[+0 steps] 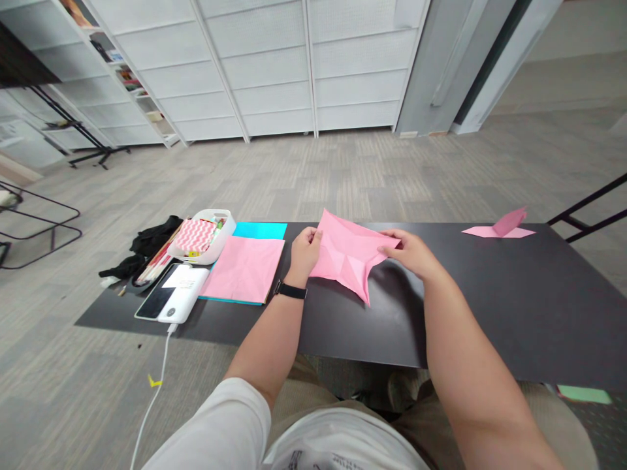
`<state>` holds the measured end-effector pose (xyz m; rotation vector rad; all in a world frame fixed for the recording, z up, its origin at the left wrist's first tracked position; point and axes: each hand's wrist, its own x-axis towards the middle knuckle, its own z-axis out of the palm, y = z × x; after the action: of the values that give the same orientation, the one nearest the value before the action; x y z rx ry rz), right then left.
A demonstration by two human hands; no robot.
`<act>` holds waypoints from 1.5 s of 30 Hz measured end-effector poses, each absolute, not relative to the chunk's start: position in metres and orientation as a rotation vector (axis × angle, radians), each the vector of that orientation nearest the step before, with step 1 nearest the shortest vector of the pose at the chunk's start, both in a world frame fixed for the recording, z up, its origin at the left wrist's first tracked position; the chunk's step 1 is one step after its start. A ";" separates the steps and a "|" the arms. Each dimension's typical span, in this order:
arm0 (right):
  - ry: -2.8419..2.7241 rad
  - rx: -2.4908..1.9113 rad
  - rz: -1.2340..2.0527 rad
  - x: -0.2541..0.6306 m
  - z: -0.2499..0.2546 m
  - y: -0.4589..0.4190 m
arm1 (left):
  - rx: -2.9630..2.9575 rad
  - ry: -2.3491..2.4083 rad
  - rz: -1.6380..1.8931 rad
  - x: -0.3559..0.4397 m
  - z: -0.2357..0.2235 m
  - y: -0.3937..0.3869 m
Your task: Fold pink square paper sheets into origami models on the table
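Observation:
Both my hands hold a creased pink paper sheet (pixel 347 254) just above the black table (pixel 490 307). My left hand (pixel 304 251), with a black watch on its wrist, pinches the sheet's left edge. At the sheet's right corner my right hand (pixel 411 251) grips it with closed fingers. The sheet is partly folded, and one pointed corner hangs down toward me.
Left of my hands lies a flat pink sheet (pixel 243 269) on a blue sheet (pixel 259 230). Further left stand a white tray (pixel 203 238) with patterned paper, a phone on a white power bank (pixel 172 294) and a black cloth (pixel 151 238). A folded pink paper (pixel 502 227) rests far right.

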<state>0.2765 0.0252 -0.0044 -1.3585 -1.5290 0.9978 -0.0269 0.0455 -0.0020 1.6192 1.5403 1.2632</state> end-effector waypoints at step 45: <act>-1.459 -1.139 0.624 0.284 0.033 -0.015 | 1.564 1.023 1.490 -0.037 0.026 0.009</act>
<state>0.2840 -0.0150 0.0335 -1.1387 -1.4594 0.6242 -0.0366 0.0090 0.0265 1.5637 1.0231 1.4901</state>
